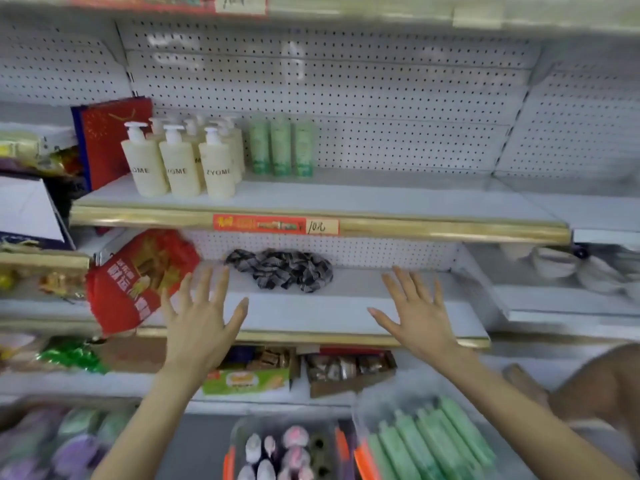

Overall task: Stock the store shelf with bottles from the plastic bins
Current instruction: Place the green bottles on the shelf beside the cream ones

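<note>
Several cream pump bottles (180,164) stand at the left of the upper shelf (398,202), with three green bottles (281,147) upright just to their right. My left hand (204,317) and my right hand (415,313) are both raised with fingers spread, holding nothing, in front of the lower shelf (311,306). Below me a plastic bin (360,441) holds several green bottles (433,441) lying on their sides. A second bin (239,434) to its left holds several pink and white bottles (277,452).
A dark patterned cloth (284,268) lies at the back of the lower shelf. A red packet (138,278) leans at its left end, and a red gift bag (107,140) stands left of the pump bottles. Boxes of snacks (346,368) sit on the shelf below. White bowls (561,265) are at the right.
</note>
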Available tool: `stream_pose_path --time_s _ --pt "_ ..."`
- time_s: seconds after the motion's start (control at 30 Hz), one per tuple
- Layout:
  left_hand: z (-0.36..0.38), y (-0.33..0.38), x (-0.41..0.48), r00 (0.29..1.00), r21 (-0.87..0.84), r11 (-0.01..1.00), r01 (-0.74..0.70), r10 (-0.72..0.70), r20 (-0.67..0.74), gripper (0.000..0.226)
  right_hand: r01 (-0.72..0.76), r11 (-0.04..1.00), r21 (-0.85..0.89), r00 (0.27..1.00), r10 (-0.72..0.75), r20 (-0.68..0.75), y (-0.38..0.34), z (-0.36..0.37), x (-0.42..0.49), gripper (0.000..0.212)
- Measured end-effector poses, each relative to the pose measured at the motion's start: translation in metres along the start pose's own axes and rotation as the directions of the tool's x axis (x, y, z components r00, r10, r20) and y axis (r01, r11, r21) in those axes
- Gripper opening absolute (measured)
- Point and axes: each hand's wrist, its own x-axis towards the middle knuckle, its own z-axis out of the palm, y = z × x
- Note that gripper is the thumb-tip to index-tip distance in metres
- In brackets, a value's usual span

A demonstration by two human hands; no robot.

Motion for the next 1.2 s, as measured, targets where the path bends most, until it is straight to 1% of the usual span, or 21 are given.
stream_pose_path --time_s 0.07,0.2,0.33,0.43,0.47,0.5,0.57,0.63,0.67,0.73,0.8,0.83,0.97,1.07,1.2 --pt "0.003 0.009 -0.016 0.999 -0.012 1.000 0.005 -0.005 0.044 0.079 -0.018 1.000 0.021 1.000 0.017 0.006 0.005 0.005 -0.021 0.110" --pt "0.012 0.031 -0.040 0.996 -0.058 0.998 -0.014 0.019 0.089 0.078 -0.069 0.996 0.057 0.997 0.066 0.043 0.023 0.021 -0.049 0.117" --pt "0.032 0.052 -0.057 0.995 -0.084 0.996 -0.026 0.034 0.096 0.078 -0.091 0.995 0.051 0.991 0.086 0.100 0.044 0.039 -0.068 0.117" --pt "0.052 0.070 -0.067 0.987 -0.100 0.995 -0.013 0.029 0.159 0.066 -0.104 0.993 0.064 0.983 0.092 0.161 0.059 0.059 -0.078 0.118" --pt "0.059 0.077 -0.070 0.982 -0.109 0.994 -0.008 0.028 0.185 0.064 -0.111 0.991 0.070 0.979 0.096 0.180 0.064 0.067 -0.080 0.115" --pt "0.066 0.083 -0.071 0.978 -0.118 0.993 -0.004 0.029 0.206 0.064 -0.119 0.990 0.078 0.974 0.101 0.201 0.069 0.075 -0.081 0.107" --pt "0.081 0.099 -0.076 0.967 -0.125 0.992 -0.005 0.036 0.253 0.064 -0.131 0.987 0.090 0.962 0.105 0.251 0.080 0.094 -0.081 0.086" --pt "0.096 0.117 -0.081 0.948 -0.116 0.993 0.013 0.025 0.318 0.070 -0.137 0.987 0.088 0.942 0.102 0.318 0.093 0.115 -0.079 0.069" --pt "0.104 0.128 -0.084 0.937 -0.117 0.993 0.026 0.017 0.348 0.075 -0.142 0.986 0.091 0.931 0.102 0.351 0.099 0.125 -0.078 0.065" --pt "0.120 0.150 -0.091 0.926 -0.129 0.991 0.036 0.015 0.376 0.076 -0.162 0.981 0.107 0.904 0.105 0.414 0.114 0.147 -0.077 0.065" --pt "0.136 0.171 -0.095 0.908 -0.143 0.989 0.034 0.029 0.418 0.064 -0.174 0.977 0.124 0.880 0.098 0.464 0.128 0.169 -0.077 0.065" --pt "0.145 0.182 -0.097 0.894 -0.153 0.987 0.042 0.031 0.446 0.062 -0.178 0.976 0.129 0.869 0.094 0.485 0.135 0.180 -0.077 0.064" --pt "0.172 0.218 -0.110 0.831 -0.164 0.977 0.139 -0.025 0.555 0.061 -0.205 0.969 0.142 0.815 0.089 0.573 0.157 0.226 -0.081 0.064" --pt "0.193 0.238 -0.125 0.826 -0.148 0.974 0.169 -0.058 0.560 0.075 -0.238 0.961 0.142 0.751 0.089 0.655 0.168 0.257 -0.090 0.065" --pt "0.217 0.258 -0.141 0.773 -0.111 0.979 0.169 -0.061 0.631 0.063 -0.287 0.946 0.151 0.678 0.089 0.730 0.177 0.295 -0.103 0.070"
